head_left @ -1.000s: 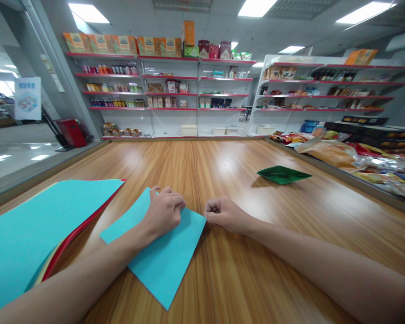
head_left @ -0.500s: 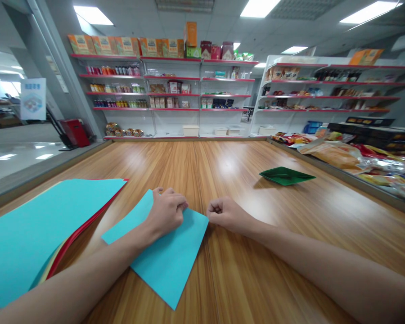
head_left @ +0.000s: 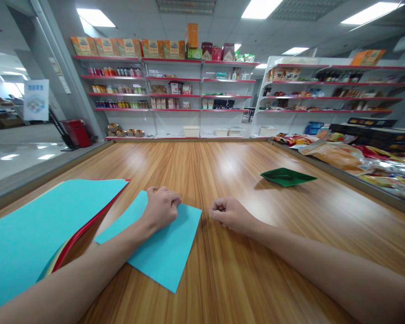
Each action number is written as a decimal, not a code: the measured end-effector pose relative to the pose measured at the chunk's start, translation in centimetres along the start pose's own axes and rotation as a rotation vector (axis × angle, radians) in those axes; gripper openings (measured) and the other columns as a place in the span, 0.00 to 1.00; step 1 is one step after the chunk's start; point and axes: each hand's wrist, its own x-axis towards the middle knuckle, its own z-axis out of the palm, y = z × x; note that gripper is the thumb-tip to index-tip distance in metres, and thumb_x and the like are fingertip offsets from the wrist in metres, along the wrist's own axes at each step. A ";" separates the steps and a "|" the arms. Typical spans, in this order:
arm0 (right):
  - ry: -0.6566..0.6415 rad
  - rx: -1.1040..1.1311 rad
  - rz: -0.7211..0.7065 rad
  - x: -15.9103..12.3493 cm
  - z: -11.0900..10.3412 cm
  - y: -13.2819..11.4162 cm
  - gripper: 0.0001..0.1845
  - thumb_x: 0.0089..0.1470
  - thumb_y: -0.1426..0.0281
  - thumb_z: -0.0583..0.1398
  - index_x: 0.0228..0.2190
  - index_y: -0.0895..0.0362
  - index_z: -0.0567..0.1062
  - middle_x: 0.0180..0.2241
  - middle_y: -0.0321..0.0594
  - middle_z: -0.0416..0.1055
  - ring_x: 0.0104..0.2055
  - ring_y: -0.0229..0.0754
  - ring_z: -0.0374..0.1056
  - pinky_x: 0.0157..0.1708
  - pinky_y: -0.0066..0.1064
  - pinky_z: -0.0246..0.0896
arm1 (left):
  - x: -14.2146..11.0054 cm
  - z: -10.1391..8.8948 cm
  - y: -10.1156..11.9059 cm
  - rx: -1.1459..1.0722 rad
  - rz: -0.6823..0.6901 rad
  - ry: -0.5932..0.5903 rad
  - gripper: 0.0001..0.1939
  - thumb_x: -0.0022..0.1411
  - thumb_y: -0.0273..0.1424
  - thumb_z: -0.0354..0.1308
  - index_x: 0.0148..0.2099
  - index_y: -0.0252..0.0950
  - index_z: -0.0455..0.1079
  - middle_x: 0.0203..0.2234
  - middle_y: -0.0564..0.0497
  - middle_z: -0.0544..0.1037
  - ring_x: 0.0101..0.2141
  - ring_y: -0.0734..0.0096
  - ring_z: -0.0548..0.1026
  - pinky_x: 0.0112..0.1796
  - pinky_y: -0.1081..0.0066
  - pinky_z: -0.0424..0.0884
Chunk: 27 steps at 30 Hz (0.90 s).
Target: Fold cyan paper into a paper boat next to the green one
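Note:
A light blue sheet of paper [head_left: 170,254] lies at an angle on the wooden table. My left hand [head_left: 162,208] rests on its upper part with curled fingers pressed against it; the fingertips are partly hidden. Just right of the sheet's corner, apart from it, my right hand [head_left: 231,213] rests on the table in a loose fist, with nothing visible in it. To the left, partly covered by my left forearm, is a stack of coloured paper [head_left: 54,225] with a blue sheet on top and red and cream edges below. A green folded paper shape [head_left: 288,177] sits farther back on the right.
The wooden table [head_left: 256,279] has a raised rim around it. Packaged snacks [head_left: 344,155] and dark boxes [head_left: 378,135] are heaped beyond its right edge. Stocked shelves [head_left: 172,94] stand behind. A red bin-like object [head_left: 76,133] is on the floor at left.
My left hand has shifted slightly left, and the blue sheet has turned and slid with it, its right corner now away from my right hand. My right hand keeps its fist.

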 end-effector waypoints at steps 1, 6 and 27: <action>0.003 0.004 0.001 0.0 0.0 0.0 0.06 0.45 0.72 0.55 0.20 0.59 0.68 0.15 0.31 0.60 0.17 0.30 0.54 0.16 0.22 0.44 | -0.1 0.0 0.4 0.003 0.035 -0.008 0.11 0.56 0.24 0.50 0.24 0.36 0.69 0.22 0.53 0.76 0.32 0.63 0.69 0.44 0.53 0.52; -0.031 0.062 -0.034 0.0 0.2 -0.2 0.08 0.49 0.70 0.55 0.22 0.60 0.69 0.18 0.33 0.63 0.18 0.30 0.56 0.17 0.23 0.47 | -0.8 -0.1 3.2 0.016 0.200 -0.061 0.11 0.60 0.25 0.49 0.26 0.35 0.67 0.24 0.52 0.75 0.33 0.65 0.69 0.48 0.51 0.50; -0.204 0.000 -0.199 -0.6 -0.2 0.1 0.09 0.48 0.71 0.57 0.19 0.60 0.67 0.17 0.29 0.56 0.21 0.30 0.52 0.19 0.23 0.45 | -0.9 -0.7 4.4 0.043 0.289 -0.057 0.12 0.64 0.28 0.47 0.28 0.35 0.65 0.25 0.51 0.74 0.33 0.64 0.67 0.46 0.53 0.52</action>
